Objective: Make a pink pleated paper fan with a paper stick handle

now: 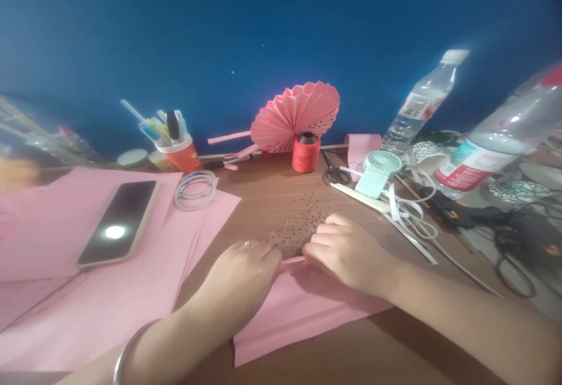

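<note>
A sheet of pink paper (302, 303) with creases lies on the brown table in front of me. My left hand (246, 271), with a ring and a bangle, is closed on the sheet's far edge. My right hand (345, 253) also has its fingers curled on that edge, a little to the right. Both sets of fingertips are partly hidden. Just beyond my hands, small dark specks (302, 218) are scattered on the wood. Farther back, a pleated pink paper fan (294, 113) leans near the blue wall, behind a red spool (306, 154).
Left, a phone (118, 221) and a coiled clear tube (195, 191) lie on pink sheets (144, 309). A cup of pens (180, 154) stands behind. Right are scissors (336, 171), a green handheld fan (378, 173), cables (465, 268) and plastic bottles (476, 160).
</note>
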A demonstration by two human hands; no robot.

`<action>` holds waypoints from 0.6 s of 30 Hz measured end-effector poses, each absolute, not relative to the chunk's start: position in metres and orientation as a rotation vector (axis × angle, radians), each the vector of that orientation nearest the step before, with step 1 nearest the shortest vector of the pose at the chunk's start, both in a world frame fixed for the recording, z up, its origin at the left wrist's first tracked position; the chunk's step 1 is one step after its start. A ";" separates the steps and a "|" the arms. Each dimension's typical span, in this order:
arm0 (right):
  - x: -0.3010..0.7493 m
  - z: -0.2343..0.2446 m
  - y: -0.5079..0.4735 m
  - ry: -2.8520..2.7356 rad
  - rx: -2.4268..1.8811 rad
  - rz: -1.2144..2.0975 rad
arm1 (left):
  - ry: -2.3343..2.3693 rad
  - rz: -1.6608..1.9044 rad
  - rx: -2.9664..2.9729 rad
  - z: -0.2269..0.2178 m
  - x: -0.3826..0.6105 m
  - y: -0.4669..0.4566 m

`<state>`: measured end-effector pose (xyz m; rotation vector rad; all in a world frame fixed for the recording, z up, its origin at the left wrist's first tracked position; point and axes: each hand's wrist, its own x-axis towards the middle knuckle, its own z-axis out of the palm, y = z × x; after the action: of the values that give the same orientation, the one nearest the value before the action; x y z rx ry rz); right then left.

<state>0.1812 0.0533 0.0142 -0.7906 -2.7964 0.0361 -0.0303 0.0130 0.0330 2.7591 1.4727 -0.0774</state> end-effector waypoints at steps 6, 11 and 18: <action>0.178 0.028 0.048 -2.734 -0.927 0.277 | 1.386 0.189 2.820 0.031 -0.033 0.015; 0.169 0.036 0.038 -2.695 -0.931 0.436 | 1.278 0.366 2.716 0.032 -0.030 0.010; 0.182 0.031 0.052 -2.630 -0.980 0.484 | 1.413 0.551 2.407 0.030 -0.034 0.014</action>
<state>0.1821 0.0515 0.0305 -0.9796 -2.6303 0.4836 -0.0342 0.0144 0.0297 2.4070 1.4133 0.5515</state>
